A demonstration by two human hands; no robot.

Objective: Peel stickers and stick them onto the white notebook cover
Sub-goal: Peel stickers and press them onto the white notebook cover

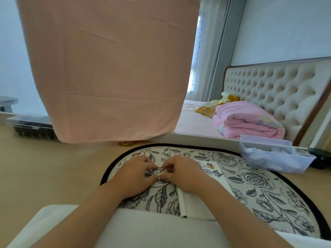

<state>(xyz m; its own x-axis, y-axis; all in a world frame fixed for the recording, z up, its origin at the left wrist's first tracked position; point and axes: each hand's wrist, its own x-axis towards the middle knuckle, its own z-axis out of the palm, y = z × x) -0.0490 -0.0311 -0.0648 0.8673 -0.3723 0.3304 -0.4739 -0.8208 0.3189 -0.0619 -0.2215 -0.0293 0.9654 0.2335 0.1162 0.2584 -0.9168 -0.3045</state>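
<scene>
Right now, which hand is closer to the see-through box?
Right. The right hand lies left of the clear box, not touching it; the left hand is farther left, beyond the right hand. Both pinch one sticker.

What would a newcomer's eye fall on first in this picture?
First, the large pink cloth hanging across the upper middle. Then the left hand and right hand, low in the centre, both pinching a small sticker above a floral mat. A folded pink quilt lies on the bed at right.
</scene>
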